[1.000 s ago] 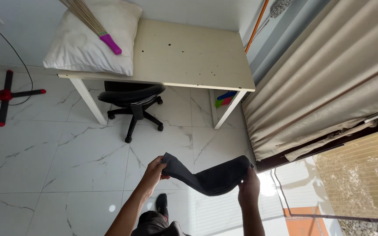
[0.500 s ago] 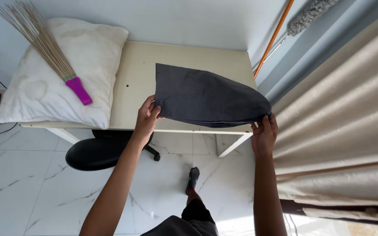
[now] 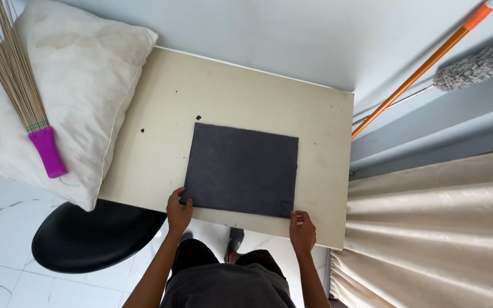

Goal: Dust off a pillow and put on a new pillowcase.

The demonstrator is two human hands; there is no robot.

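Observation:
A dark grey rectangular cloth [image 3: 241, 169] lies flat on the cream table [image 3: 161, 114]. My left hand [image 3: 178, 211] pinches its near left corner at the table's front edge. My right hand [image 3: 303, 231] holds the near right corner, also at the front edge. Both arms reach up from the bottom of the view.
A white pillow [image 3: 81, 97] lies on the table's left end with a stick broom [image 3: 15, 85] with a purple handle on it. A black chair seat [image 3: 89, 236] sits under the table. An orange pole [image 3: 423, 65], a grey duster [image 3: 477, 63] and a beige curtain [image 3: 435, 228] stand at the right.
The cloth, held up in the air in both hands before, now lies spread flat on the table. I have stepped up close to the table.

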